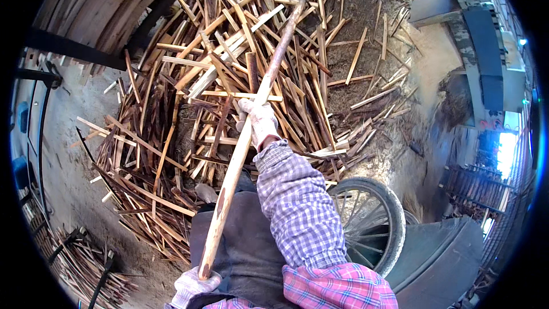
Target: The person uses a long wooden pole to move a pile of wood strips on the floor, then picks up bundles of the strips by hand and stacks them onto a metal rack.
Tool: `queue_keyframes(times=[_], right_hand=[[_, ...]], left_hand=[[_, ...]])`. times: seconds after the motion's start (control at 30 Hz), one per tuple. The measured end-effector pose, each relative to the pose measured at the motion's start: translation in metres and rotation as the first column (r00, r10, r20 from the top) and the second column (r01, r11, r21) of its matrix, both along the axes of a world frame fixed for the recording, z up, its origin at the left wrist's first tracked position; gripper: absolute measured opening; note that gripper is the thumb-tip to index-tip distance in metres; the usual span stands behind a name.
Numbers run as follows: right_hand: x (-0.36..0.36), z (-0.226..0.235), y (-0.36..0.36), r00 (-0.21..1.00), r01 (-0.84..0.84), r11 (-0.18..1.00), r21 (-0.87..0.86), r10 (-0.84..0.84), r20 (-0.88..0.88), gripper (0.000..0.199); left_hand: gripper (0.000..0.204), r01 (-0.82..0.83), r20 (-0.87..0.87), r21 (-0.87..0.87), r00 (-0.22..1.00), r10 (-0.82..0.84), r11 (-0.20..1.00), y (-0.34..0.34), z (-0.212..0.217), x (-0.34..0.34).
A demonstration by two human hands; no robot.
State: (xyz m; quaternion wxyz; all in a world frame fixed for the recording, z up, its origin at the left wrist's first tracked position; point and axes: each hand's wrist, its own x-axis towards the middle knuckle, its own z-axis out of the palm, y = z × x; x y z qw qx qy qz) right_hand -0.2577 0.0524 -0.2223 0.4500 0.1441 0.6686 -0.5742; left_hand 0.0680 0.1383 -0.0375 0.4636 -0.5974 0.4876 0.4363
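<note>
A long wooden pole (234, 177) runs slanting from my body up into a big heap of wood strips (229, 74). My right hand (260, 119), in a pale work glove, is wrapped round the middle of the pole with the arm stretched forward. Down at the lower edge, my gloved left hand (196, 285) grips the pole's near end. The pole's far end lies among the strips, and I cannot make out whether a tool head sits on it.
A spoked wheel (369, 223) stands at my right beside a dark green metal panel (437, 263). Stacked boards (103, 6) are at the far left behind a dark frame. Machinery (480, 51) lines the right side. More bundled strips (86, 269) lie at the lower left.
</note>
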Motion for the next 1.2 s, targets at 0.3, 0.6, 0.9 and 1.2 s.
queue_keyframes(times=[0.3, 0.6, 0.9, 1.2], right_hand=[[0.182, 0.054, 0.048, 0.964, 0.163, 0.986, 0.033, -0.166, 0.209, 0.025], [0.159, 0.013, 0.041, 0.954, 0.166, 0.978, 0.126, -0.191, 0.233, 0.029], [0.011, 0.002, 0.011, 0.992, 0.114, 0.987, 0.115, -0.12, 0.047, 0.013], [-0.193, -0.064, 0.011, 0.958, 0.127, 0.862, 0.49, 0.021, -0.286, 0.016]], left_hand=[[0.035, 0.228, -0.004, -0.091, 0.973, -0.23, 0.969, -0.002, 0.076, 0.147], [0.044, 0.392, 0.081, 0.002, 0.917, -0.391, 0.92, 0.014, -0.017, 0.166], [0.049, 0.479, 0.008, 0.04, 0.877, -0.48, 0.877, -0.037, -0.114, 0.057], [0.049, 0.323, -0.506, -0.161, 0.784, -0.359, 0.933, -0.088, -0.133, -0.229]])
